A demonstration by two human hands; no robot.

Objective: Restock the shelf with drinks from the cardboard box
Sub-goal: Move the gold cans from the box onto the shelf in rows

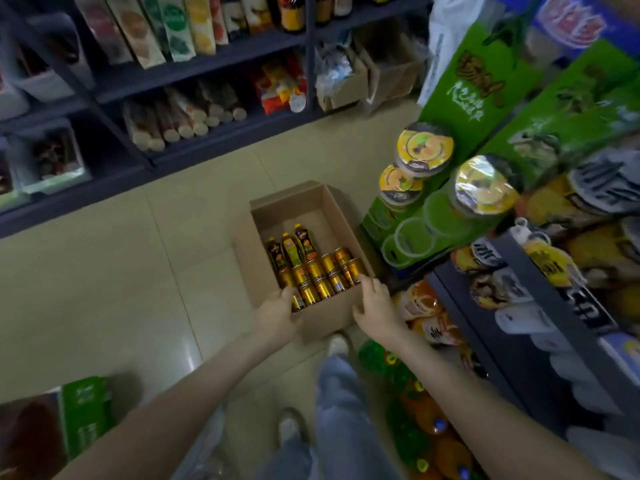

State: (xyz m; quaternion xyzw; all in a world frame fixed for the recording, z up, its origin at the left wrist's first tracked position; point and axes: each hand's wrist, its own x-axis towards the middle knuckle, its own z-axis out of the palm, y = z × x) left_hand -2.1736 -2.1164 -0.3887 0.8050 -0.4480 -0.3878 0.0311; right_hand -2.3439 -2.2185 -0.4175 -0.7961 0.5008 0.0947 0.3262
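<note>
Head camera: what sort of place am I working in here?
Most likely a small grocery or convenience store aisle. Dark shelving holds rows of packaged snacks, stacked instant noodle cups sit on a display, and an open cardboard box of drinks stands on the tiled floor.

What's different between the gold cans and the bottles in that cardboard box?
The gold cans are short, metallic cylinders in the near rows; the bottles are taller, with yellow caps and dark or green labels, in one row behind. There are more cans than bottles. Both stand upright together in the cardboard box.
</note>
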